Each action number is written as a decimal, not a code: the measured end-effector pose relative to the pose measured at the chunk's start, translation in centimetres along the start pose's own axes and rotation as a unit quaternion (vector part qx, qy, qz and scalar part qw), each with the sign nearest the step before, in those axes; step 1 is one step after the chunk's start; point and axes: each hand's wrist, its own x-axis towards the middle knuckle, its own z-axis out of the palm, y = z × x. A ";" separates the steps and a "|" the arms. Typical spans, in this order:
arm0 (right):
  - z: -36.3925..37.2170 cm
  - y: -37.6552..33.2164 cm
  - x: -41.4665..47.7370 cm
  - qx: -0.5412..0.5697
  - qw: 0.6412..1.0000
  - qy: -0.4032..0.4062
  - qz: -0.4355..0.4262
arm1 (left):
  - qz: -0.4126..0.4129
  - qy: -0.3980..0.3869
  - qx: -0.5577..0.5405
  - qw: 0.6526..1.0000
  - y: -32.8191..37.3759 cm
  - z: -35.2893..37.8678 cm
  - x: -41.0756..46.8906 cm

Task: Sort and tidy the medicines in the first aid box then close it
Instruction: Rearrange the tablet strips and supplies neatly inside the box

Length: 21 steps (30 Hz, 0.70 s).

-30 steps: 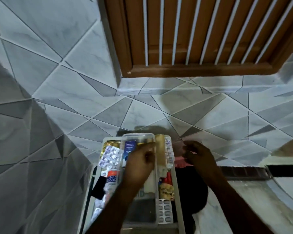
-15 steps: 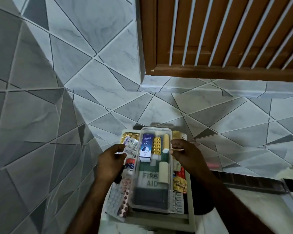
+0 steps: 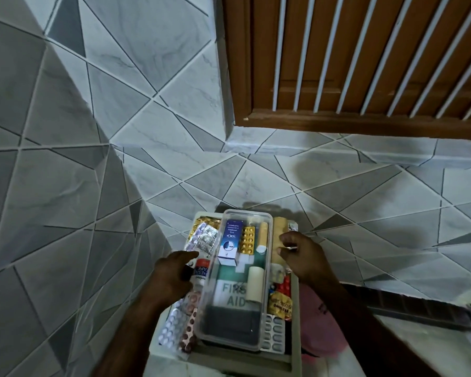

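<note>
Grey tile walls [image 3: 120, 104] w/ wood shutter [image 3: 351, 55] (first aid box [image 3: 242, 359] below).

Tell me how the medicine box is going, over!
Left hand open, over blister packs left of clear tray. Right hand curled beside tray, grip unclear. First aid box open, tray in middle. Nothing blocking.

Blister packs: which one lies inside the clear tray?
The orange-gold pack, beside the blue carton; all others lie outside the tray, along its sides.
</note>
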 end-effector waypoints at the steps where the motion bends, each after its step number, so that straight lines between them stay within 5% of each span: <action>1: -0.1 0.3 0.2 0.000 1.000 0.005 0.008 | 0.011 -0.010 0.030 0.999 0.0 -0.1 0.1; 21: 2.3 2.3 2.4 0.060 0.973 0.014 0.223 | 0.118 -0.124 0.096 0.981 -4.0 1.5 5.0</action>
